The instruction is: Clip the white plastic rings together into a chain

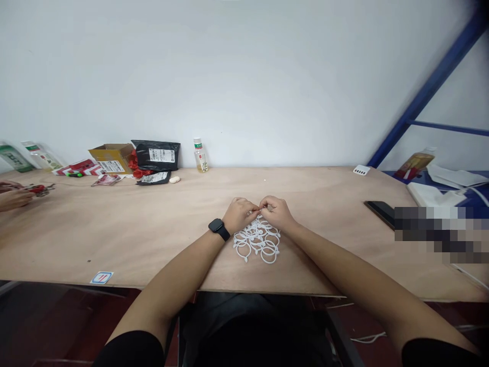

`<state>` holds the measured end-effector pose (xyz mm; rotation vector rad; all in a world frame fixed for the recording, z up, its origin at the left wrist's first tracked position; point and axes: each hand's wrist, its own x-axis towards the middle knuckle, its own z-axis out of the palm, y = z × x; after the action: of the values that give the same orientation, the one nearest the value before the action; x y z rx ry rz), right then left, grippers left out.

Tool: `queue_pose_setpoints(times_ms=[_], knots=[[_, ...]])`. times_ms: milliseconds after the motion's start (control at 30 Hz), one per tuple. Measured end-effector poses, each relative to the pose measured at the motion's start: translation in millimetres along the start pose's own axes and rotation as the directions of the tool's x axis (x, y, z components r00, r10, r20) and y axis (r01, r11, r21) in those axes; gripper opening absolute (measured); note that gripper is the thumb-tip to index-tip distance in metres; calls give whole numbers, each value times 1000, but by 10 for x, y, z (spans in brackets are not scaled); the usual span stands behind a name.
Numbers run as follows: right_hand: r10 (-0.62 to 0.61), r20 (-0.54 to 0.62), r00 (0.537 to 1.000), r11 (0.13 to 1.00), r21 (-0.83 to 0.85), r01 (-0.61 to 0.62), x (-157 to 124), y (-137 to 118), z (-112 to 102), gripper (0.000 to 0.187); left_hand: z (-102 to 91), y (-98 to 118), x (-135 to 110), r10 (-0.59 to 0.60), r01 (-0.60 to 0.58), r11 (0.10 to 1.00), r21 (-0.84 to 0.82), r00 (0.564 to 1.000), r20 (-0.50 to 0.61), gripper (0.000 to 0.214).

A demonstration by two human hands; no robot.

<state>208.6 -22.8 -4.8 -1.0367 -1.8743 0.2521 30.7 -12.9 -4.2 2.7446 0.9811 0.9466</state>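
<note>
A loose pile of white plastic rings [269, 253] with small tabs, like curtain rings, lies on the wooden table in front of me. My left hand [240, 214], with a black watch [217, 226] on its wrist, is closed in a pinch at the far edge of the pile. Opposite it, my right hand [278, 211] also pinches, its fingertips meeting those of the left. White bits show just beneath the fingers. Whatever sits between the fingertips is too small and covered to make out.
Along the wall stand a drink bottle [200, 155], a black parcel bag [158, 154] and an open yellow box [111, 158]. A co-worker's hands [15, 196] hold something red at far left. At right are a phone [380, 211] and a white power strip [361, 170].
</note>
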Motion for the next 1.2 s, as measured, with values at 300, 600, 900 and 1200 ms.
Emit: queue_pose_setpoints(times_ms=[300, 600, 900, 1200], knots=[[359, -94, 929, 916, 227, -331, 70, 470, 12, 27, -27, -246, -21, -356, 354, 935, -33, 933, -56, 25], [459, -81, 885, 873, -146, -466, 122, 900, -219, 39, -2, -269, -52, -514, 505, 858, 99, 840, 174, 23], [144, 386, 911, 989, -96, -116, 44, 560, -155, 24, -32, -281, -45, -446, 447, 895, -13, 894, 53, 22], [106, 297, 949, 989, -134, -68, 22, 292, -60, 13, -13, -38, -19, -289, 302, 946, -117, 951, 113, 32]])
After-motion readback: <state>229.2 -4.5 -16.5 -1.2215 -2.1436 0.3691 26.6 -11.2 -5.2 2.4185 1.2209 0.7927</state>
